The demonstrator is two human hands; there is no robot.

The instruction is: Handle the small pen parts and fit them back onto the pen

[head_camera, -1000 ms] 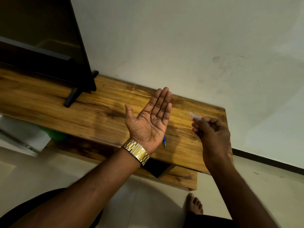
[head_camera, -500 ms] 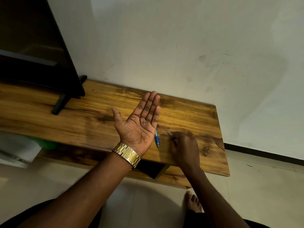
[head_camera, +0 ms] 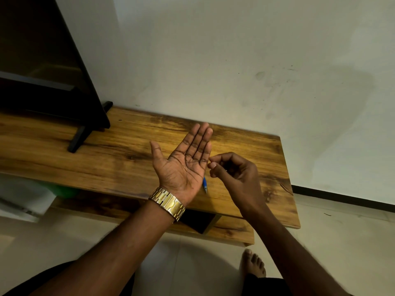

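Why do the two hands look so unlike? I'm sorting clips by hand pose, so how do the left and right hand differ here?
The left hand is held flat, palm up, fingers straight together; the right hand has curled fingers, its thumb and forefinger tips close at the left palm's edge. Whether the right hand pinches anything is too small to tell. The left wrist wears a gold watch; the right wrist is bare. Both hover over the wooden table, near the blue pen.

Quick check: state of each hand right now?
Left hand: open, palm up, fingers straight, holding nothing.
Right hand: fingers curled, thumb against fingertip; whether it pinches anything cannot be told.
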